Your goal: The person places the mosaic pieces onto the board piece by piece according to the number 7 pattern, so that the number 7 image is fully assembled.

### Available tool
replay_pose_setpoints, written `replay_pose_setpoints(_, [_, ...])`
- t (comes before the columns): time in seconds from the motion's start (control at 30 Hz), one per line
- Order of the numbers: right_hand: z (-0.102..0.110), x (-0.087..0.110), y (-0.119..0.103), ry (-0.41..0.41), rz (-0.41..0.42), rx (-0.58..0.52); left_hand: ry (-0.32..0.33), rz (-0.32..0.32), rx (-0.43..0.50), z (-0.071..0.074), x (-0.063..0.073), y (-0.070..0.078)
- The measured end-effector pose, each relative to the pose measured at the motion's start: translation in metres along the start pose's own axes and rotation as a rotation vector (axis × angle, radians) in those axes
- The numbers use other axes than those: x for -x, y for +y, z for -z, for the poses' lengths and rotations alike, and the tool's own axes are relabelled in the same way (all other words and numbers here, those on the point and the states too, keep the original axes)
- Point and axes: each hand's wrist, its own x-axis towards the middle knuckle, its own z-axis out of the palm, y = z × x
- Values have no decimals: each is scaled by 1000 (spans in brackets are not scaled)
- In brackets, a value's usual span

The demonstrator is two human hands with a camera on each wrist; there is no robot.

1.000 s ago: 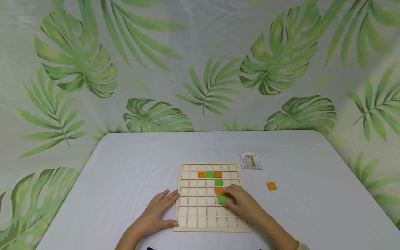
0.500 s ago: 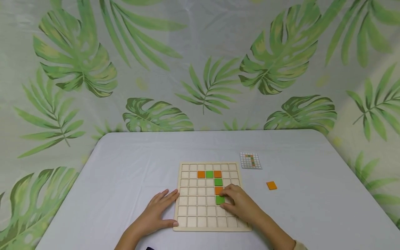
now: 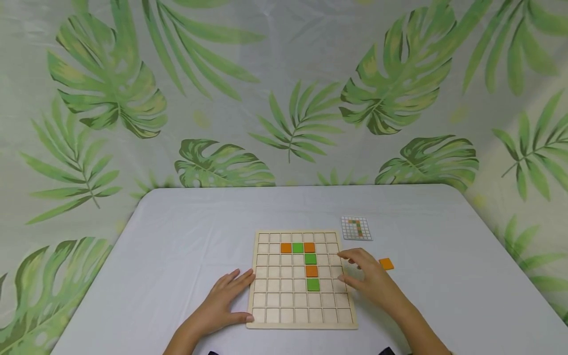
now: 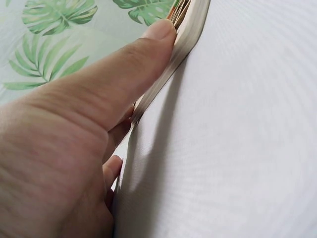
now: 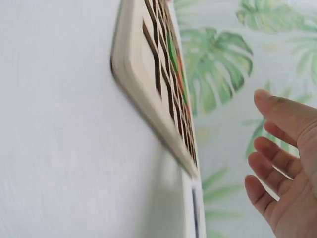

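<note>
A wooden grid board [image 3: 280, 300] lies on the table, with orange and green square tiles in a row and a column that meet at a corner. The lowest tile of the column is a green tile [image 3: 313, 284]. My left hand [image 3: 224, 301] rests along the board's left edge, fingers extended; in the left wrist view its thumb [image 4: 143, 52] touches the rim. Over the board's right edge hovers my right hand [image 3: 372, 278], holding nothing, thumb and fingers apart. Just beyond it, a loose orange tile [image 3: 387, 264] lies on the table, partly covered by the hand.
A small pattern card [image 3: 357, 228] lies beyond the board's upper right corner, printed with a grid and coloured squares. The white tablecloth [image 3: 186, 236] reaches back to a leaf-print curtain [image 3: 293, 64].
The green tile came down into the column's lowest filled cell, and my right hand let go of it. That hand then moved right, towards the loose orange tile. My left hand stayed put.
</note>
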Motion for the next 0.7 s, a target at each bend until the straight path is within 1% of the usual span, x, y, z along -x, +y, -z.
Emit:
replay_pose_setpoints(0.1, [13, 6, 17, 48, -27, 34, -1, 0, -2, 0, 0, 0])
replay_pose_setpoints(0.23, [25, 15, 39, 67, -117, 27, 0, 3, 0, 0, 0, 1])
replay_pose_setpoints(0.37, [34, 22, 57, 34, -201, 10, 0, 6, -1, 1, 0, 1])
replay_pose_setpoints(0.5, [40, 30, 73, -13, -257, -9, -2, 4, 4, 1, 0, 1])
replay_pose_setpoints(0.57, [41, 33, 80, -30, -272, -1, -4, 4, 2, 1, 0, 1])
replay_pose_setpoints(0.7, [41, 34, 88, -44, -270, 28, -7, 9, 4, 1, 0, 1])
